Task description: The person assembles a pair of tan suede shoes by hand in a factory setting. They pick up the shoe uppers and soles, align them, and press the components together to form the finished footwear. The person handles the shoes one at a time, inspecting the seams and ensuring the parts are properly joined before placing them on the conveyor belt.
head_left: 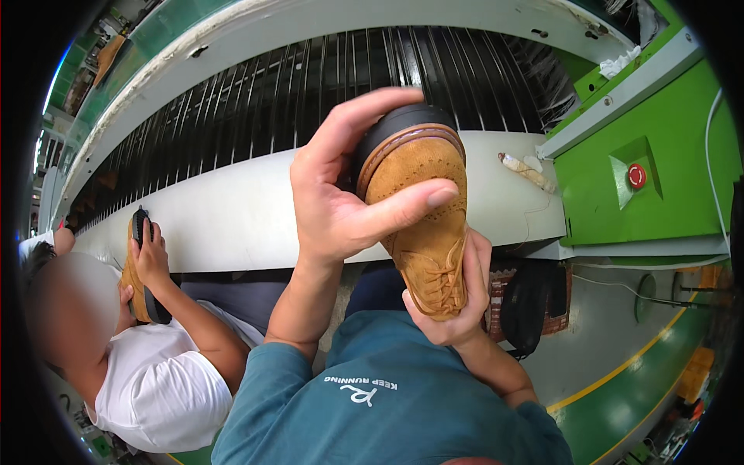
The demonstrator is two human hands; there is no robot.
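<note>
- Two hands on one tan shoe, held up near frame centre, above the white ledge of the conveyor.
- Shoe: toe end at 12 o'clock with its dark sole facing away, laced end at 6 o'clock, tilted slightly.
- Left hand: at 9 o'clock of the shoe, palm toward camera, fingers curled over the sole at the top, thumb laid across the upper; clamped on the shoe.
- Right hand: at 6 o'clock of the shoe, cupping the laced end from below, fingers closed around it.
- Both forearms rise from the lower edge, left nearly vertical, right angled in from 5 o'clock.
- Edges: ledge rim runs from 9 o'clock to 3 o'clock behind the shoe; green cabinet with a red button at 3 o'clock, well apart.
- Open room: bare ledge at 9 o'clock of the shoe; a rag roll lies on it at 2 o'clock, near.
- Neighbour at 8 o'clock holds another shoe, well apart.
</note>
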